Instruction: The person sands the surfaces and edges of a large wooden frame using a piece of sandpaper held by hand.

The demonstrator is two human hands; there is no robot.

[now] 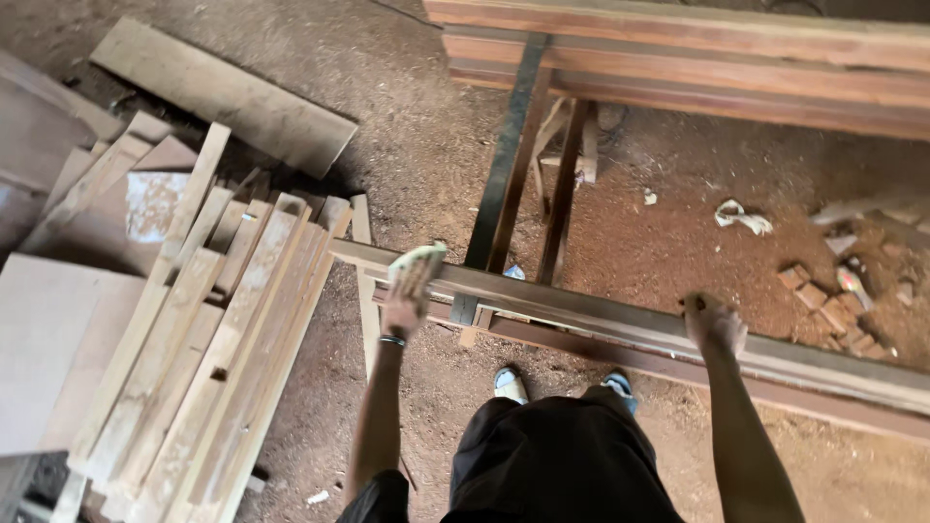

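A long dusty wooden plank (581, 310) lies across a low wooden frame in front of me, running from centre left to the right edge. My left hand (412, 291) presses a pale folded pad, seemingly sandpaper (418, 260), flat onto the plank near its left end. My right hand (715, 324) grips the plank's near edge further right, fingers curled over it. A second plank (697, 373) lies just below the first. My feet in light shoes (511, 384) stand on the dirt floor under it.
A slanted stack of pale timber strips (213, 358) and flat boards (58, 339) fills the left. Reddish planks (697, 58) rest on a dark metal-legged stand (509, 165) at the top. Small wood blocks (823, 305) and a rag (741, 216) lie on the sawdust floor at right.
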